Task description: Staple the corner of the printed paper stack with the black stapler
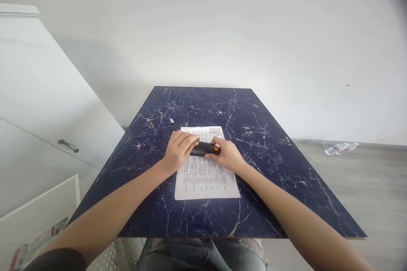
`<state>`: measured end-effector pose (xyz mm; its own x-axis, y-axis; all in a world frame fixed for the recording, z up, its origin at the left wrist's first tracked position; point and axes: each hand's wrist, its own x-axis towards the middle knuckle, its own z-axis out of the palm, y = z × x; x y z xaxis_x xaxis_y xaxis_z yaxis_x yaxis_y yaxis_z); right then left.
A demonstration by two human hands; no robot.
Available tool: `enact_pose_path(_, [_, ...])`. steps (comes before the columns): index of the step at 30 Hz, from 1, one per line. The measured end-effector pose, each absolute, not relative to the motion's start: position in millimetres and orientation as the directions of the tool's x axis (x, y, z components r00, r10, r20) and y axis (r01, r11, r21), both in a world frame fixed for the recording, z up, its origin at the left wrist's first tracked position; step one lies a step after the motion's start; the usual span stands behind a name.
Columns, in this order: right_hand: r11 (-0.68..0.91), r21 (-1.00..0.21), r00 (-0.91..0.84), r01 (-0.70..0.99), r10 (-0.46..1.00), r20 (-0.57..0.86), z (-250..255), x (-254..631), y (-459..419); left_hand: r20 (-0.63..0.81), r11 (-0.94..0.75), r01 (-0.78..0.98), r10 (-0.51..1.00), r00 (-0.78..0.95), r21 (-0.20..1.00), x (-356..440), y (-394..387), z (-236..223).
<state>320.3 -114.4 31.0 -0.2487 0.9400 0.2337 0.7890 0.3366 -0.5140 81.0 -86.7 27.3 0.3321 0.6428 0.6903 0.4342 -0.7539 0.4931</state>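
A black stapler [206,147] with an orange patch at its right end lies crosswise between my two hands, over printed sheets of paper [206,184]. My left hand [180,149] has its fingers wrapped over the stapler's left end and hides that part. At the other end, my right hand [229,154] pinches the stapler between thumb and fingers. The sheets rest on the dark blue marbled table. Beyond them, to the left, is a small pale silvery piece [171,121], too small to name; it could be a strip of staples.
The blue table [267,144] has its far edge near a white wall [203,29]. A white cabinet [47,93] with a dark handle [68,145] stands at the left. Below it is a white-rimmed bin or box [78,190]. A crumpled plastic bag [341,148] lies on the floor at right.
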Motion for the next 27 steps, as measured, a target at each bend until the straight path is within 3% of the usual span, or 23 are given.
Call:
enact_pose_path(3, [0.491,-0.449,-0.337,0.746,0.861,0.381,38,326,-116,0.664,-0.785,0.385,0.617,0.423,0.485,85,-94,25])
enact_pose_path(6, [0.709,-0.401,-0.42,0.579,0.682,0.599,43,329,-121,0.652,-0.792,0.333,0.61,0.451,0.511,87,-95,22])
enact_pose_path(8, [0.816,-0.328,-0.509,0.476,0.559,0.654,43,328,-125,0.655,-0.788,0.282,0.612,0.443,0.547,89,-96,19])
enact_pose_path(11, [0.863,-0.275,-0.541,0.425,0.485,0.688,41,324,-129,0.624,-0.754,0.208,0.639,0.45,0.623,93,-97,15])
enact_pose_path(14, [0.862,-0.329,-0.493,0.385,0.493,0.717,42,321,-129,0.58,-0.724,0.173,0.652,0.489,0.668,93,-94,14])
enact_pose_path(18, [0.747,-0.496,-0.274,0.443,0.639,0.719,44,336,-114,0.576,-0.715,0.271,0.687,0.443,0.644,74,-71,23])
enact_pose_path(23, [0.367,-0.669,0.166,0.646,0.788,0.593,23,401,-68,0.613,-0.538,0.66,0.776,0.147,0.524,35,-23,30])
enact_pose_path(27, [0.032,-0.662,0.33,0.748,0.849,0.413,5,452,-43,0.439,-0.403,0.845,0.868,0.231,0.352,21,2,13])
